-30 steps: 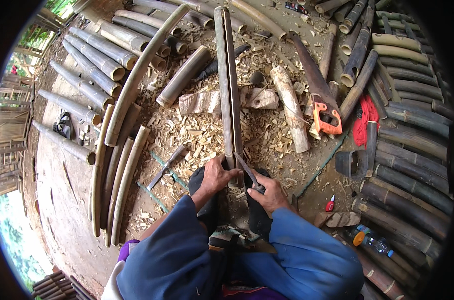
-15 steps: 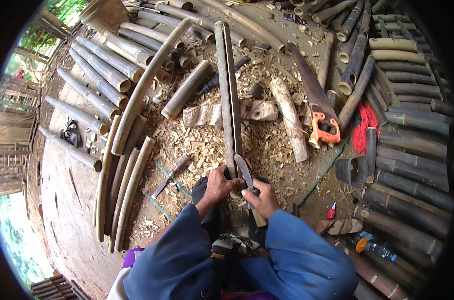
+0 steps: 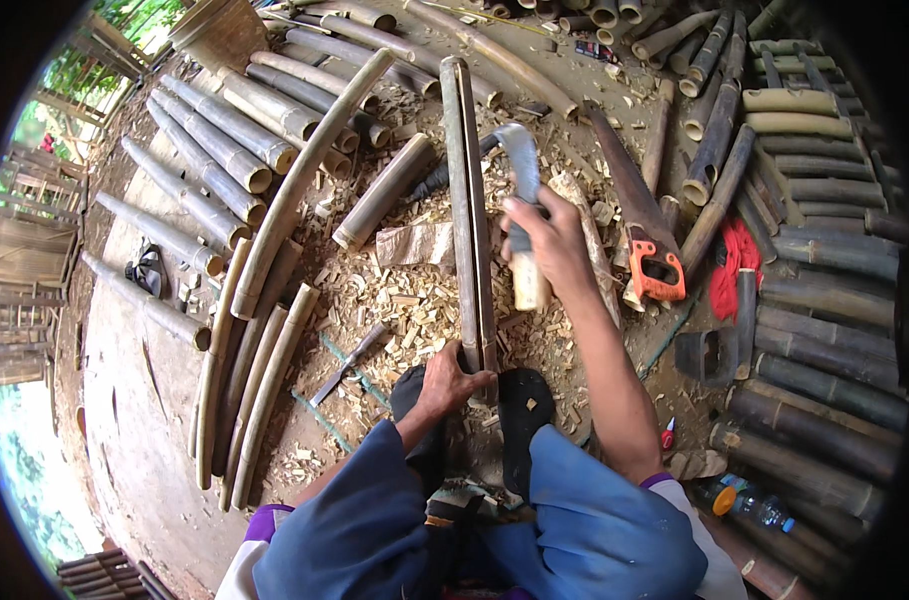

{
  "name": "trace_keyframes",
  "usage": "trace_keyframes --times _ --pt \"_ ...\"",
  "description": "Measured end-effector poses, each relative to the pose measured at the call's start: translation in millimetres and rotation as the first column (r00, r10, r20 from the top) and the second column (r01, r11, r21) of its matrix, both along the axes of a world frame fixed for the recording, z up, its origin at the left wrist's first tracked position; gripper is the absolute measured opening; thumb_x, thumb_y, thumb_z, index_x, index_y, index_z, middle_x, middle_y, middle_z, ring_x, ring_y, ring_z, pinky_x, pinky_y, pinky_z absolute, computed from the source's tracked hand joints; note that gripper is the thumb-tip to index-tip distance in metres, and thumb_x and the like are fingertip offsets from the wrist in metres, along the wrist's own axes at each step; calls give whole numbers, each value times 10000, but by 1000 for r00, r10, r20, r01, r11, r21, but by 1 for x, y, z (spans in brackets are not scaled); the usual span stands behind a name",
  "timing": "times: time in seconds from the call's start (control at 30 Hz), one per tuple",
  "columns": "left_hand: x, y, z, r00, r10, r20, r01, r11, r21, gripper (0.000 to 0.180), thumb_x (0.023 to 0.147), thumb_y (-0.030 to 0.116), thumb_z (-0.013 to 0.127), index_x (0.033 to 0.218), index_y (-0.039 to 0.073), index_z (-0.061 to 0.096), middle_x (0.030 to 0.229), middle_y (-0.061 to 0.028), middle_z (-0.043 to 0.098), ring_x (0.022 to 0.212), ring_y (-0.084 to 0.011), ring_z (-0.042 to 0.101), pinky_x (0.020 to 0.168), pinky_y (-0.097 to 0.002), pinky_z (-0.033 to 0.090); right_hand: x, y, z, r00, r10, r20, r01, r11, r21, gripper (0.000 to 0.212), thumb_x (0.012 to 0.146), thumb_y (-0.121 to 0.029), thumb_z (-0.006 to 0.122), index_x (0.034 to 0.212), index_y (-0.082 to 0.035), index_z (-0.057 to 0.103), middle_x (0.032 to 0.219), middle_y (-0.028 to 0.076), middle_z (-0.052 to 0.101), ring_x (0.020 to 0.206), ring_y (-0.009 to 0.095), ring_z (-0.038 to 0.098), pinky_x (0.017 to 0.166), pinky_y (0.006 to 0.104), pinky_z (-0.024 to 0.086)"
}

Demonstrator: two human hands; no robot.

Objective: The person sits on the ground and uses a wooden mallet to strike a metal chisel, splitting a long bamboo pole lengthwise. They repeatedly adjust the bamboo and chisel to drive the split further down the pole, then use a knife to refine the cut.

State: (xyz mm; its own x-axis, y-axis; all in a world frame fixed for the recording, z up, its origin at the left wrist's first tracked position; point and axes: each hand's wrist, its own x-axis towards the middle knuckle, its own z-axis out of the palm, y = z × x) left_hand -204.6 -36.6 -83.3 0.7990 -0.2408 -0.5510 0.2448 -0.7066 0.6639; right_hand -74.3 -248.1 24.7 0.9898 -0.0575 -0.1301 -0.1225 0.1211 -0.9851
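A long bamboo pole with a lengthwise split points away from me. Its near end rests between my feet, and my left hand grips it there with the thumb across. Right of the pole, my right hand is closed round the handle of a billhook. Its curved blade points up and away, and the pale wooden butt sticks out below my fist. The blade is apart from the pole. Behind the pole lies a pale wood block among bamboo chips.
An orange-handled handsaw lies at the right, near a red cloth. A chisel-like tool lies left of my feet. Bamboo lengths lie at the left and more are stacked at the right. A plastic bottle is at lower right.
My right hand has lifted the billhook away from the pole's near end, up and forward to the right of it. My left hand stays at the pole's near end.
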Motion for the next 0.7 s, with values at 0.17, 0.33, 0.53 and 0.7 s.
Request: trace_keyframes --times 0.17,0.33,0.53,0.7 --pt "26 -7 -1 954 181 237 -152 979 -135 1040 731 523 902 1432 -95 446 1211 -312 693 1108 -398 699 983 -447 552 -92 -29 -14 984 -57 -171 76 992 105 470 988 -198 684 1397 -10 546 846 62 645 617 148 664 518 309 555" --pt "112 -29 1 893 408 -188 -448 775 -445 714 764 323 918 1207 -142 606 1040 -182 711 904 -251 703 801 -389 589 -167 -26 -43 912 -166 -375 229 965 130 417 875 -65 566 1279 34 585 852 128 690 655 216 698 552 350 597" --pt "94 -31 19 848 504 -164 -478 593 -648 500 762 133 795 1186 -55 608 915 -119 678 756 -206 650 667 -378 573 -194 -30 -35 917 -111 -384 179 973 147 321 984 -116 535 1256 49 580 812 131 678 622 207 685 545 348 585" --pt "98 -25 77 856 423 297 -182 785 -593 934 749 351 869 1449 -35 385 1262 -252 591 1185 -341 614 1028 -488 526 -199 -48 -7 969 -141 -202 167 979 119 325 1016 -141 481 1278 40 548 817 140 677 627 223 691 556 354 588"
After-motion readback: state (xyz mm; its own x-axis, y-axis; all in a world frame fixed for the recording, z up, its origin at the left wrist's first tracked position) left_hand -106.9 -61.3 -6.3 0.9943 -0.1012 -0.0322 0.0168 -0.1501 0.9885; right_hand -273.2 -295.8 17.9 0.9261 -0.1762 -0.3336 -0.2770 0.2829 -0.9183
